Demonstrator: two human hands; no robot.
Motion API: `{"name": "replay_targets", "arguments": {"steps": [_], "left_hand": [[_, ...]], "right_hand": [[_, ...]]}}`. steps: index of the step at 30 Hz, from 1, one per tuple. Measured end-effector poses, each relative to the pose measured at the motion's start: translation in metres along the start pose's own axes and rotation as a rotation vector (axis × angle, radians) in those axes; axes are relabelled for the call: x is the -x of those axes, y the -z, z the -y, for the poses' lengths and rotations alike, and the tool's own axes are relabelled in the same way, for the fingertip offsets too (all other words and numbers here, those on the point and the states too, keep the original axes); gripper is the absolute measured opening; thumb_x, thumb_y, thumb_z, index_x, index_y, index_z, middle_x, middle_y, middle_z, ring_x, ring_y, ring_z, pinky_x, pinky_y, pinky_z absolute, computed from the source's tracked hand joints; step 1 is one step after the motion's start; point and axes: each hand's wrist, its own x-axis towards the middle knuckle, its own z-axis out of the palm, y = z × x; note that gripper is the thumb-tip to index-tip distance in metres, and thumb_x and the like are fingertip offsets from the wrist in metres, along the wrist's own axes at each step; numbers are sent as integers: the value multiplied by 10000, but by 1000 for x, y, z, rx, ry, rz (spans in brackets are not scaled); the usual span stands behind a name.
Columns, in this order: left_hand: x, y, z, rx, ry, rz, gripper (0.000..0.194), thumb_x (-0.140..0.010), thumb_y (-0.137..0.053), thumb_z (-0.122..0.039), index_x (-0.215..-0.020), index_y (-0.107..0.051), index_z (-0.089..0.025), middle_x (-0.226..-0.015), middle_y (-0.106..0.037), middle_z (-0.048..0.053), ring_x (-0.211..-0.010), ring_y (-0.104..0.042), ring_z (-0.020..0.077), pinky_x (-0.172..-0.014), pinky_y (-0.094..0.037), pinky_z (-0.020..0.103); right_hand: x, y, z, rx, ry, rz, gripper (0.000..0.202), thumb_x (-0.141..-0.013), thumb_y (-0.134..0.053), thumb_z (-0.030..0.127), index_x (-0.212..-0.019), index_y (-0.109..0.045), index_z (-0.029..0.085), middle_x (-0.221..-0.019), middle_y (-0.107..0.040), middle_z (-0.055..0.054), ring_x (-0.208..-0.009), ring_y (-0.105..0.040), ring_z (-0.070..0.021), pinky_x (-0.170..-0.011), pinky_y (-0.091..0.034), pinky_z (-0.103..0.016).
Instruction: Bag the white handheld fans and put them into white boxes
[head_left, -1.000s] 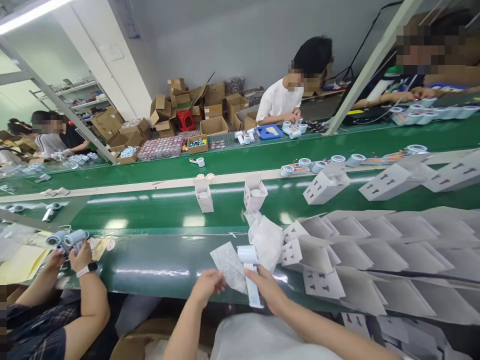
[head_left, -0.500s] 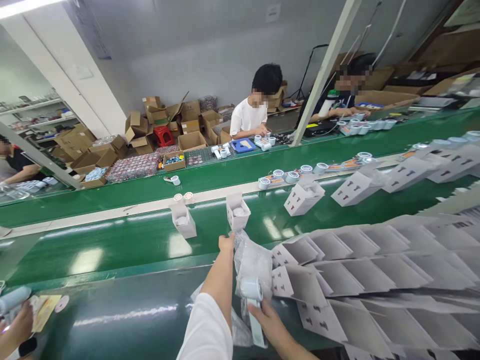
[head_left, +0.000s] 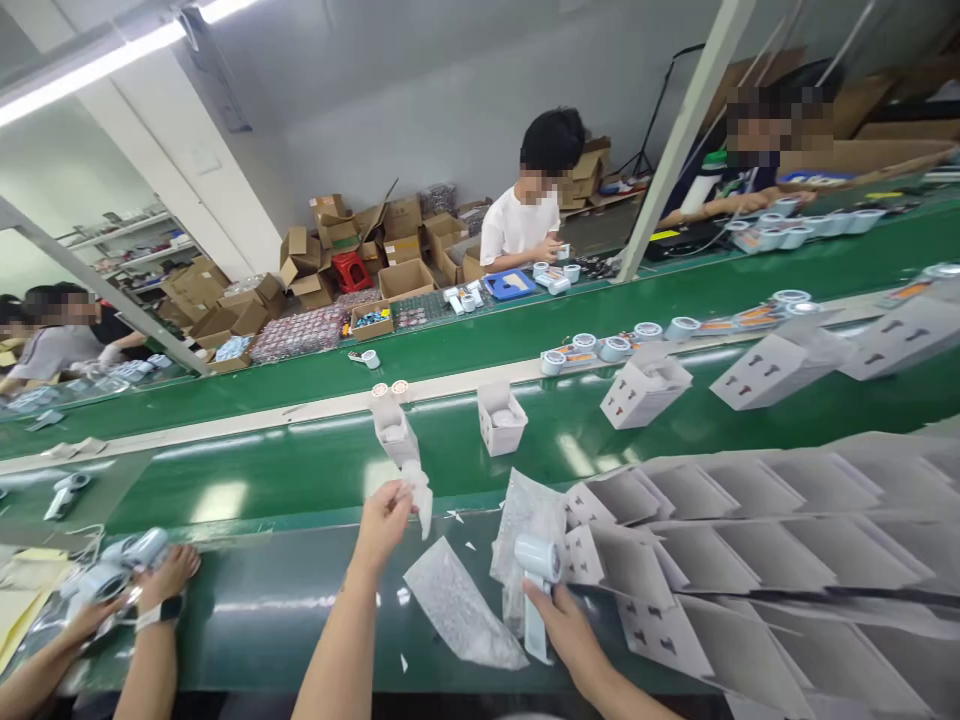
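The left hand [head_left: 384, 522] is closed in a pinch on a small scrap of clear, whitish plastic film [head_left: 420, 495], held up just above the near edge of the glossy green conveyor belt [head_left: 285, 470]. The right hand [head_left: 566, 630] is wrapped around the white handle of a pale blue handheld device with a round drum-shaped head [head_left: 538, 560], gripping it low so the head stands upright. Directly behind the device lies a crumpled clear plastic bag [head_left: 525, 515], touching it, and to the device's left a flat white printed leaflet [head_left: 461, 605] rests on the dark green table ledge [head_left: 247, 590]. To the device's right a fanned stack of flat white cardboard box blanks [head_left: 720, 530] spreads along the ledge. Beyond the device, on the belt, stand two small open white cartons [head_left: 501, 417].

To handle this well, the right hand's grip on the handle looks best kept firm and low, leaving the head free. The film scrap is light and likely clingy, so a fingertip pinch suits it, held clear of the bag and leaflet. A co-worker's hands [head_left: 161, 585], left of the device, hold similar blue devices and should be given room.
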Motion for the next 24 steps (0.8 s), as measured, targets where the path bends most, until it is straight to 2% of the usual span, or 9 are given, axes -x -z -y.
{"name": "replay_targets", "arguments": {"steps": [3,5,7,9,11,13,17,21,24], "left_hand": [[45,41,-10,-327,-177,-54,265,-833,-497,-347,-736,-665,-166,-655,-615,12,-638,-561,146,-606,-398,232],[71,54,-7,-528,-163,-99,380,-886,-409,-348,-609,-605,-177,-573,-555,11,-601,-537,148,-605,-378,244],[90,55,8,-661,-111,-127,344,-892,-391,-307,-642,-593,-187,-619,-573,26,-617,-550,161,-624,-386,259],[106,49,29,-694,-85,-134,168,-844,-450,-228,-815,-611,-190,-806,-634,64,-745,-596,191,-698,-414,283],[121,37,50,-621,-68,-146,213,-788,-477,-150,-976,-573,-183,-964,-635,98,-874,-606,211,-766,-428,308],[135,25,65,-481,-35,-192,286,-762,-485,-127,-1041,-526,-173,-945,-634,92,-878,-606,208,-774,-436,319],[163,8,70,-147,-20,-323,389,-716,-583,-180,-1094,-494,-188,-776,-608,-2,-703,-581,161,-699,-443,287],[180,6,66,236,-5,-279,220,-704,-652,-273,-885,-585,-166,-715,-600,-8,-657,-550,140,-644,-435,259],[184,8,72,509,120,-459,202,-688,-658,-335,-721,-566,-158,-656,-585,-17,-611,-528,120,-606,-420,241]], "right_hand": [[10,0,10,59,-3,4,485,-659,-573,582,-950,-623,197,-920,-705,-91,-970,-614,-330,-834,-466,-401],[21,-1,23,64,34,67,478,-675,-575,587,-953,-614,200,-925,-700,-81,-963,-608,-317,-827,-466,-387],[36,-4,41,37,71,231,468,-696,-591,582,-975,-606,208,-926,-692,-61,-944,-611,-292,-807,-474,-361],[51,-11,61,-17,67,505,487,-706,-626,562,-1046,-577,217,-904,-677,-39,-861,-630,-251,-740,-491,-333],[66,-22,80,-68,-12,801,556,-700,-672,529,-1138,-517,224,-878,-655,-29,-763,-642,-212,-652,-496,-308],[78,-34,93,-114,-124,1027,748,-660,-740,487,-1274,-395,234,-876,-642,-32,-715,-652,-196,-601,-494,-293],[87,-55,97,-131,-305,1243,1186,-546,-842,428,-1433,-74,253,-851,-634,-27,-679,-665,-192,-572,-491,-281],[86,-65,92,-69,-367,1369,920,-566,-823,407,-1329,-353,199,-845,-646,-53,-688,-653,-172,-559,-470,-246],[88,-68,91,18,-338,1259,633,-582,-795,380,-1109,-518,167,-829,-645,-48,-686,-644,-164,-565,-457,-241]]}}
